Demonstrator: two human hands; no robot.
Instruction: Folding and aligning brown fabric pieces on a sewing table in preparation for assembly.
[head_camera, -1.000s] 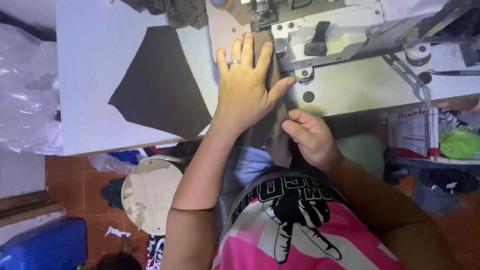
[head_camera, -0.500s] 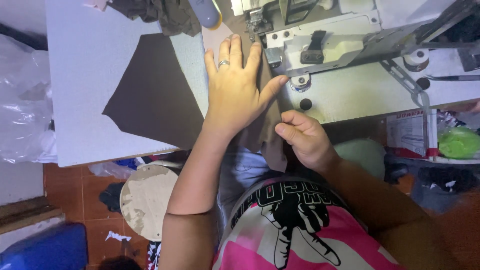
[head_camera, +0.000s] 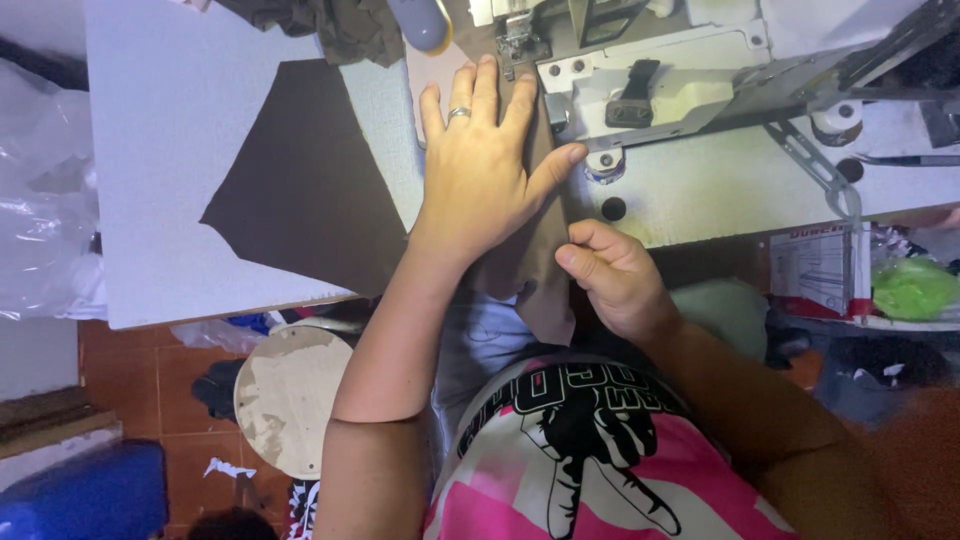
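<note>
L hand (head_camera: 485, 175) flat, grip released, presses soft brown fabric strip (head_camera: 535, 270) nr sewing machine (head_camera: 700, 90); R hand (head_camera: 610, 275) pinches strip edge at bench (head_camera: 160, 200) rim.

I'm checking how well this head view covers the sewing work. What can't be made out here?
- Needle area of the sewing machine: cut off by the top edge.
- Brown fabric strip under the left hand: the palm covers it.
- Right hand fingers: curled under, so the grip is hidden.
- Dark fabric pile: cropped at the top.
</note>
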